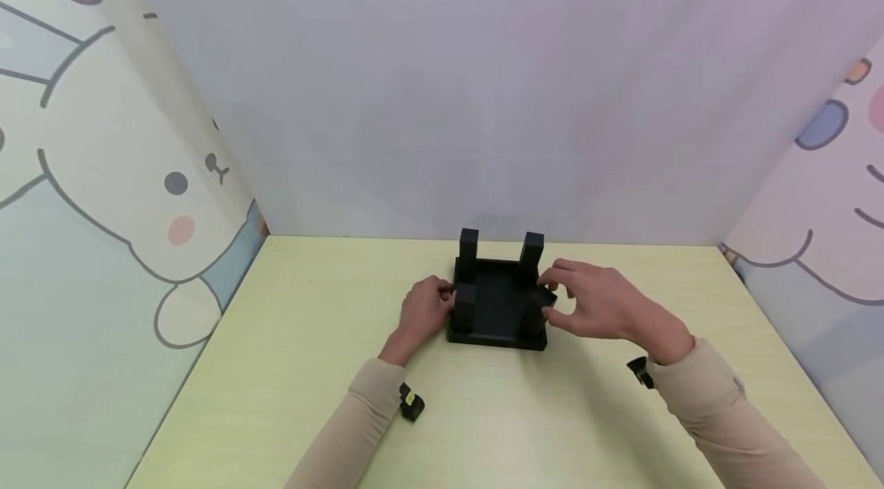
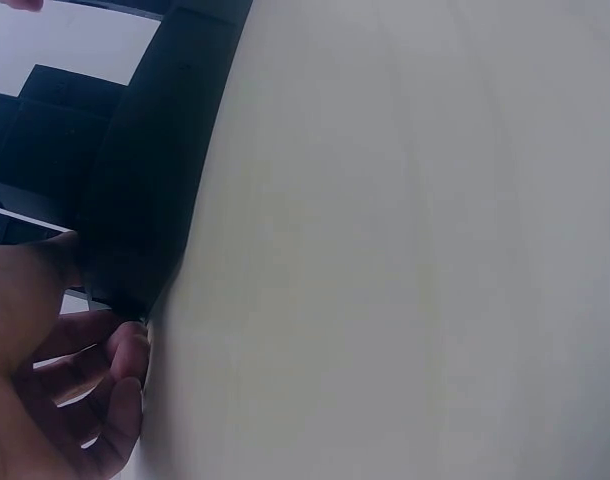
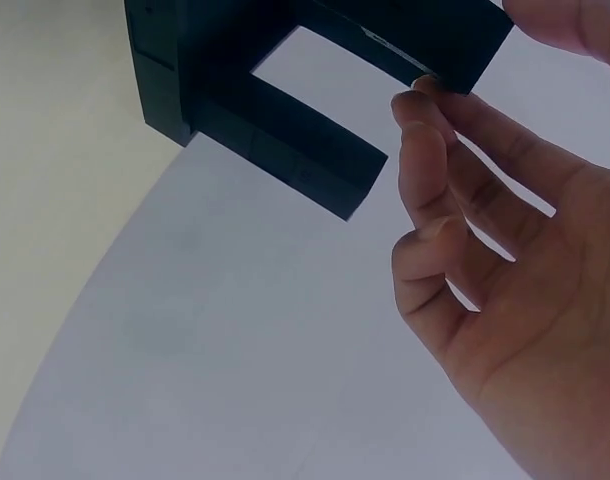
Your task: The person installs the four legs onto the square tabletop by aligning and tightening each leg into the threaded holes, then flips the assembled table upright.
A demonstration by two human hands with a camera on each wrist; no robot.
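A black, shallow square frame [image 1: 499, 293] lies on the table, with several blocky posts standing up from its corners. My left hand [image 1: 423, 306] grips the frame's left side; in the left wrist view its thumb and curled fingers are around the end of the dark side piece [image 2: 160, 150]. At the front right corner, my right hand [image 1: 597, 301] pinches the top of a post [image 1: 533, 314] between thumb and fingers. The right wrist view shows fingertips at the end of this post [image 3: 445, 45], while a neighbouring post [image 3: 290, 150] stands untouched beside it.
The pale yellow table [image 1: 311, 366] ends at a whitish curtain [image 1: 483, 90] behind the frame. Cartoon-printed panels [image 1: 103, 243] stand along the left and right sides. A small black device [image 1: 412, 402] sits at my left wrist, another [image 1: 641, 371] at my right.
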